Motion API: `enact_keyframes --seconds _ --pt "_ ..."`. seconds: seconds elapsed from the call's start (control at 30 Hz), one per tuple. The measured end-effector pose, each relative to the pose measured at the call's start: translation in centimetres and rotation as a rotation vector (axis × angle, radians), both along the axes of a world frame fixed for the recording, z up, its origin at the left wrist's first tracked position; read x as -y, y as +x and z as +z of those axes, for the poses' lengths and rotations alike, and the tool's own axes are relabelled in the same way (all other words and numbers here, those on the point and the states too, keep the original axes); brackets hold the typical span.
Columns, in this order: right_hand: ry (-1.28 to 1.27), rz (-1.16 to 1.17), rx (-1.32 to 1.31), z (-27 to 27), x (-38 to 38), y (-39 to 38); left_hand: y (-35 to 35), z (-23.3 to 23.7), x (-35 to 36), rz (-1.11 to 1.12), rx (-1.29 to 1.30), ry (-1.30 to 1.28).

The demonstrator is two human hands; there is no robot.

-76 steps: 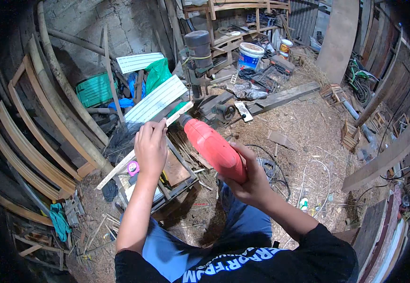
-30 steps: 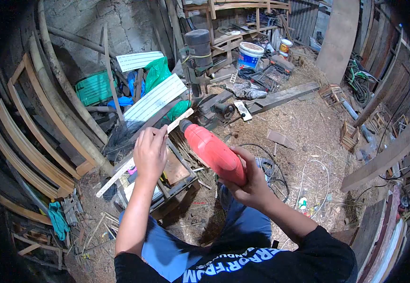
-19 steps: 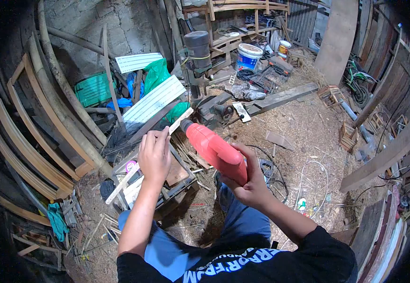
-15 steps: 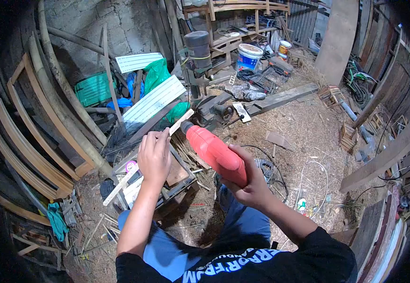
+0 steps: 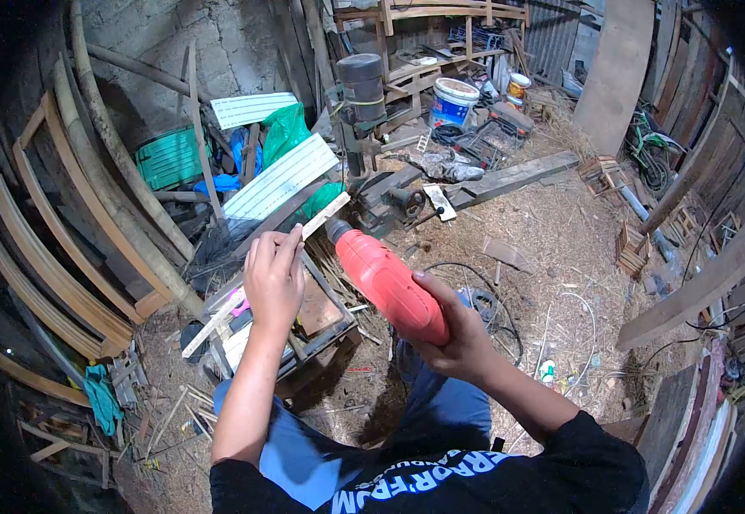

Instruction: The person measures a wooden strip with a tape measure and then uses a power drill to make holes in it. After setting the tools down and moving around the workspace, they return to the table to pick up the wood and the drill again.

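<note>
A narrow, pale wooden strip (image 5: 208, 332) runs diagonally under my left hand (image 5: 273, 278), whose fingers are wrapped around it. The strip's far end sticks out past my fingertips toward the upper right. My right hand (image 5: 454, 332) grips a red power drill (image 5: 391, 283) by its handle, with the palm hiding the trigger. The drill's dark chuck (image 5: 336, 228) points up and left, its tip right at the strip near the far end. Below my left hand stands a low wooden bench (image 5: 336, 330) with a framed top, carrying a pink roll and other small items.
A bench vise (image 5: 407, 202) and a thick plank (image 5: 514, 178) lie ahead. White slatted panels (image 5: 280, 184) lean at the back left beside curved wooden frames (image 5: 60, 261). A mallet (image 5: 505, 251) and a cable (image 5: 516, 330) lie on the shaving-covered floor at right.
The drill has shifted slightly left along with the strip's far end. The strip's near end has dropped a little to the lower left, and my left hand has turned slightly.
</note>
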State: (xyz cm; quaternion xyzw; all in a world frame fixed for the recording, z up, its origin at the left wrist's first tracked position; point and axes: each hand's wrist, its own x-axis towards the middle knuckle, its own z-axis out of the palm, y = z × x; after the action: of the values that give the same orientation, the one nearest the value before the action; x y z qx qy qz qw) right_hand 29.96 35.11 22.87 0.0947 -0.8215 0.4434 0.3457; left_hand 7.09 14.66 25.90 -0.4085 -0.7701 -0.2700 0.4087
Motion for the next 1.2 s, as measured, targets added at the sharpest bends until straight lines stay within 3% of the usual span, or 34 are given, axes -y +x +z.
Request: enact_keyframes --seconds 1.2 --pt "-0.04 0.038 0.162 0.1 0.6 0.2 -0.2 -1.2 1.3 0.028 0.045 -0.049"
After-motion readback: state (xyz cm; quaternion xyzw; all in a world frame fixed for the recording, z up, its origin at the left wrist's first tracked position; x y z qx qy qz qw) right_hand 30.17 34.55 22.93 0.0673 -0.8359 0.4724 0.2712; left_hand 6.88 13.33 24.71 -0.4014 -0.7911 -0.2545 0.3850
